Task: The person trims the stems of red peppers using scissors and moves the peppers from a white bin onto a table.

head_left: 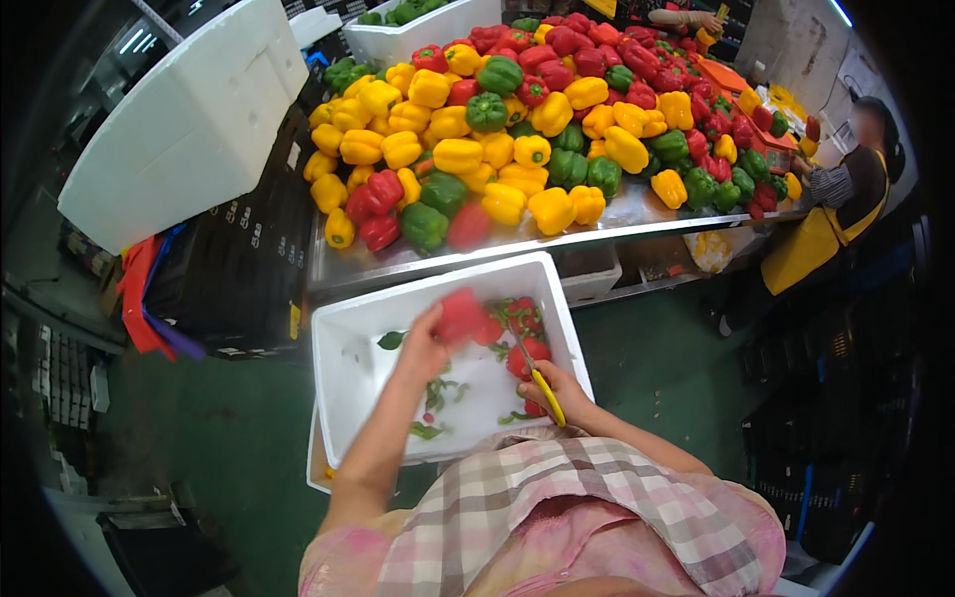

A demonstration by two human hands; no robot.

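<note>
My left hand (426,343) is closed around a red bell pepper (460,314), smeared by motion, above a white foam box (343,398). In my right hand (562,390), over the box's right side, is a pair of yellow-handled scissors (547,396), blades pointing away from me. Several red peppers (527,356) lie in the box along its right wall, below the blades. Cut green stems (435,395) and a green leaf (391,340) are scattered on its floor. Another blurred red pepper (470,227) is at the near edge of the metal table (398,267).
Yellow, red and green peppers (458,156) are heaped on the table beyond the box. A large white foam box (189,129) stands tilted on black crates (239,249) at left. A co-worker in a yellow apron (816,249) stands at far right beside an orange scale (776,154).
</note>
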